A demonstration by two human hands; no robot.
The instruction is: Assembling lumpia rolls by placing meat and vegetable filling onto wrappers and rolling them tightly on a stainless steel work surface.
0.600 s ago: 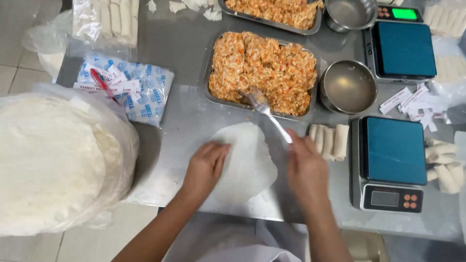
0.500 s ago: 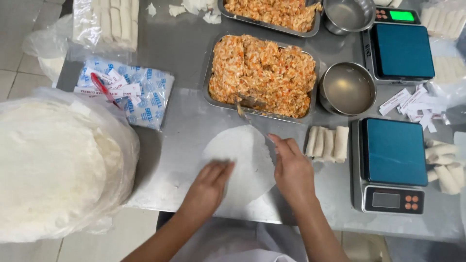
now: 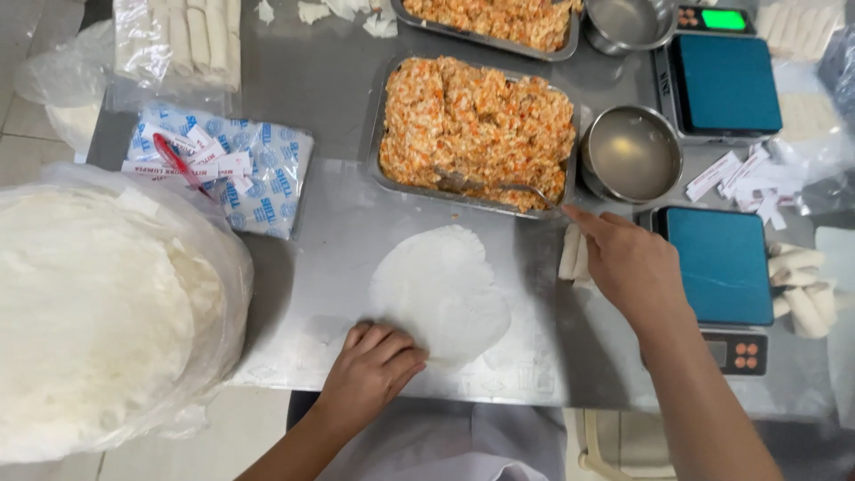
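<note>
On the steel table [image 3: 338, 258], left hand [image 3: 370, 370] flat on thin round wrapper [image 3: 438, 289]; right hand [image 3: 628, 263] pinches metal fork [image 3: 499, 185].

free: steel table [image 3: 329, 267] left of wrapper [image 3: 436, 289] | blocked: tray [image 3: 383, 169] ahead

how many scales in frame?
2. One blue-topped scale sits by the right hand, right of the wrapper. The second scale is at the top right, behind the round bowl. None seem hidden.
</note>
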